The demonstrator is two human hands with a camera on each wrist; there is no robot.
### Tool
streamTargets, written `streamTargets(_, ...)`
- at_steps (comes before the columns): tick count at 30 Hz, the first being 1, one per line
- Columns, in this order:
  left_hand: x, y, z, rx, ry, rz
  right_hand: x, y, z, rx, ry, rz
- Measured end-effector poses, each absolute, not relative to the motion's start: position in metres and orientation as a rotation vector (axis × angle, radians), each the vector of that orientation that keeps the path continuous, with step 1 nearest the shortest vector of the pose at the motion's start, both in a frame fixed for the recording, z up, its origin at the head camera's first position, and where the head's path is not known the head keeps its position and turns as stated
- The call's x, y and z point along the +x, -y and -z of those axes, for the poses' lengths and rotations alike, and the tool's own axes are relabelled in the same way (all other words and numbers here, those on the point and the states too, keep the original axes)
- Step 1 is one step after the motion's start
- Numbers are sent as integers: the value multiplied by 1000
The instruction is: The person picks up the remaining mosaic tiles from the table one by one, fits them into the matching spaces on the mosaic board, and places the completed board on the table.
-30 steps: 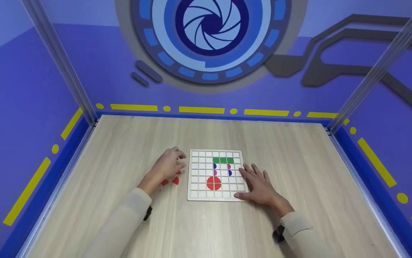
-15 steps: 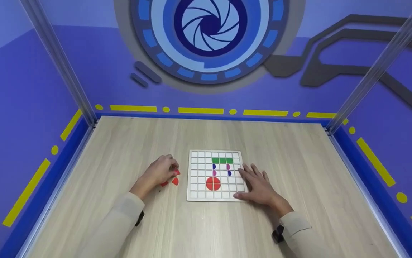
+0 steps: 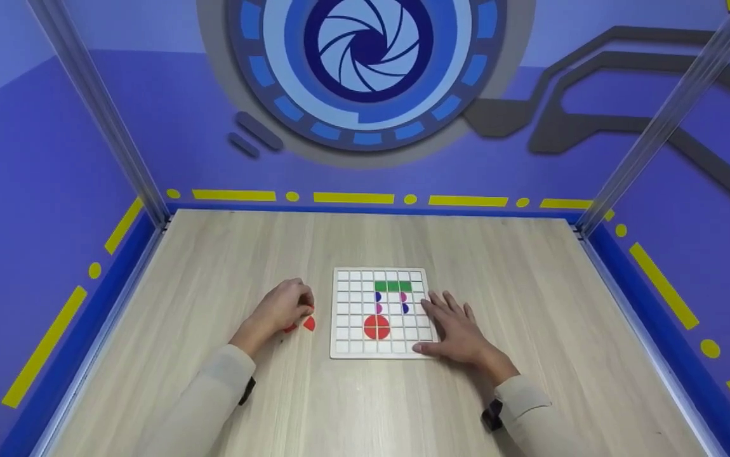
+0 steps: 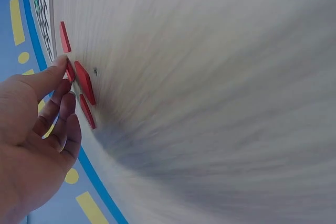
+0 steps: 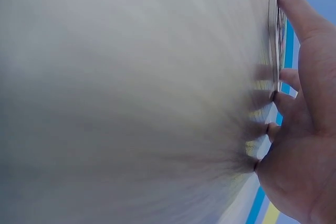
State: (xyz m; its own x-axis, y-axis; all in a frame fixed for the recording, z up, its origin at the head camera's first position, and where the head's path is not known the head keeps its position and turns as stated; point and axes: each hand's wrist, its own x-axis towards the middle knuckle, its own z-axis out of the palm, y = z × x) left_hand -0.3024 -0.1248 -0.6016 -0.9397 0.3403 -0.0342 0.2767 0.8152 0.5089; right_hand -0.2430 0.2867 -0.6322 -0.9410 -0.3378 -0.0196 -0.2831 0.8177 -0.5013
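My left hand (image 3: 278, 306) is beside the board's left side, thumb and index finger pinching a small red piece (image 4: 70, 71) at the tabletop. Around its fingertips lie other red pieces: a quarter-circle (image 3: 309, 324) nearer the board, a larger one (image 4: 85, 83) and another (image 4: 87, 112). In the head view the hand partly covers them. The square white grid board (image 3: 349, 348) carries a red circle (image 3: 376, 327) of quarter pieces, a green row (image 3: 393, 286), and small blue and pink half-round pieces. My right hand (image 3: 460, 328) rests with spread fingers on the board's right edge, thumb at its lower corner.
The board and loose pieces lie on a light wood-grain table (image 3: 365, 406). Blue printed panels (image 3: 365, 174) with yellow marks wall in the back and both sides. Metal posts (image 3: 108, 127) stand at the back corners.
My left hand has moved left, away from the board, and down to the red pieces, where its fingers have closed on one. The right hand stays on the board's edge.
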Motion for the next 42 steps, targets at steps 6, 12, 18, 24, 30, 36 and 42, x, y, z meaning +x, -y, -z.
streamTargets(6, -302, 124, 601, 500, -2858, -829, -243, -288, 630, -511, -2883, 758)
streamTargets(12, -303, 123, 601, 429, -2828, -836, -243, -288, 630, -520, -2883, 757)
streamTargets(18, -305, 123, 598, 440, -2842, -795, -243, -287, 631, -523, -2882, 763)
streamTargets(24, -304, 114, 584, 581, -2875, -912, -243, -287, 632, -512, -2885, 743)
streamTargets(30, -301, 95, 568, 674, -2808, -1065, -243, -287, 631, -520, -2888, 734)
streamTargets(36, -299, 73, 561, 734, -2755, -1162, -242, -287, 631, -519, -2880, 754)
streamTargets(42, -296, 55, 560, 745, -2721, -1164, -242, -287, 630, -507, -2886, 759)
